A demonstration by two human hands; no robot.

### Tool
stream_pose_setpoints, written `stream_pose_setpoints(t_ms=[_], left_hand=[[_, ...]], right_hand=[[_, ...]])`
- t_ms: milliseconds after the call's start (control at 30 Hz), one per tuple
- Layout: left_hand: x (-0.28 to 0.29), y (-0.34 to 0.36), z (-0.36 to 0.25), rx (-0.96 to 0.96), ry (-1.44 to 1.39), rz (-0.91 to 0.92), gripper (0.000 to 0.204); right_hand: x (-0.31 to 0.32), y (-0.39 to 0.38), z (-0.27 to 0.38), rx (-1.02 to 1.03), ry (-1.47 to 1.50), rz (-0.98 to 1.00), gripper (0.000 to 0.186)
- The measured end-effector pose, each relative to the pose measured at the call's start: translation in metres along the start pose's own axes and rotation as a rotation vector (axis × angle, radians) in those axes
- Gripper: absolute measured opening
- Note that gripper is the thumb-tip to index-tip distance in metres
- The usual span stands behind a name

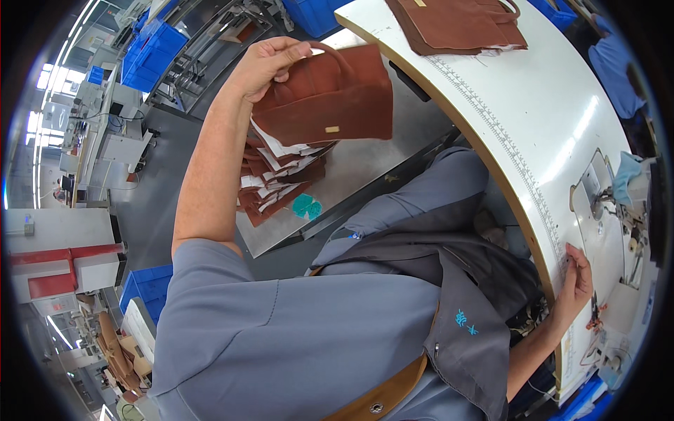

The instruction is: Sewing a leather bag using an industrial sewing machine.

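My left hand point(270, 67) is closed on the handle of a brown leather handbag piece point(330, 105), raised over a metal side table. The piece has a curved handle and a small gold-coloured plate near its lower edge. Beneath it lies a stack of similar brown pieces point(270, 186) with white sheets between them, partly hidden by the raised one. At the right, my right hand point(577, 281) rests by the edge of the white worktable point(505, 112), near the sewing machine point(600, 203). Its fingers are bent together; whatever may be between them is too small to make out.
More brown handbag pieces point(460, 28) lie at the worktable's far end. A ruler scale runs along the table's curved front edge. A turquoise round item point(307, 206) sits on the metal side table point(351, 175). Blue crates point(151, 56) stand at the far left, and another person's blue sleeve point(618, 70) shows far right.
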State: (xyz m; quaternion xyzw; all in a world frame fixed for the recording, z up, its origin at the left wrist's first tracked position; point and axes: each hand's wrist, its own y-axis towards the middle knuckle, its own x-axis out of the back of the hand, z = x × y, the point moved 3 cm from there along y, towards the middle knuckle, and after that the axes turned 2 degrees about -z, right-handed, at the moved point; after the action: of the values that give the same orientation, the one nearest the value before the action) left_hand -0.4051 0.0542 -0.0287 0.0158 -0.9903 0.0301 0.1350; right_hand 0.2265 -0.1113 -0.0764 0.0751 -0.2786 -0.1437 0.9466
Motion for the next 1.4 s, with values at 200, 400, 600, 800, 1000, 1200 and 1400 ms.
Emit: stream_pose_setpoints(t_ms=[200, 400, 600, 800, 1000, 1200, 1400], left_hand=[[0.058, 0.014, 0.104, 0.264, -0.559, -0.371, 0.025], [0.093, -0.035, 0.249, 0.330, -0.612, -0.988, 0.016], [0.124, -0.028, 0.257, 0.033, 0.125, -0.955, 0.048], [-0.027, 0.043, 0.057, -0.436, 0.430, -0.635, 0.030], [-0.159, 0.138, -0.059, -0.687, 0.478, -0.068, 0.024], [-0.261, 0.231, -0.103, -0.935, 0.752, 0.036, 0.034], [-0.298, 0.272, -0.098, -0.994, 0.797, 0.088, 0.040]], right_hand=[[0.002, -0.003, -0.001, 0.012, -0.053, -0.023, 0.023], [0.001, 0.001, -0.002, 0.013, -0.083, -0.039, 0.023], [-0.003, 0.005, 0.008, 0.077, 0.000, 0.023, 0.025], [-0.015, 0.004, 0.033, 0.087, -0.033, -0.029, 0.025], [-0.026, 0.008, 0.047, 0.125, -0.096, -0.017, 0.028], [-0.062, 0.039, 0.090, 0.378, -0.306, 0.072, 0.026], [-0.098, 0.083, 0.111, 0.517, -0.376, 0.227, 0.032]])
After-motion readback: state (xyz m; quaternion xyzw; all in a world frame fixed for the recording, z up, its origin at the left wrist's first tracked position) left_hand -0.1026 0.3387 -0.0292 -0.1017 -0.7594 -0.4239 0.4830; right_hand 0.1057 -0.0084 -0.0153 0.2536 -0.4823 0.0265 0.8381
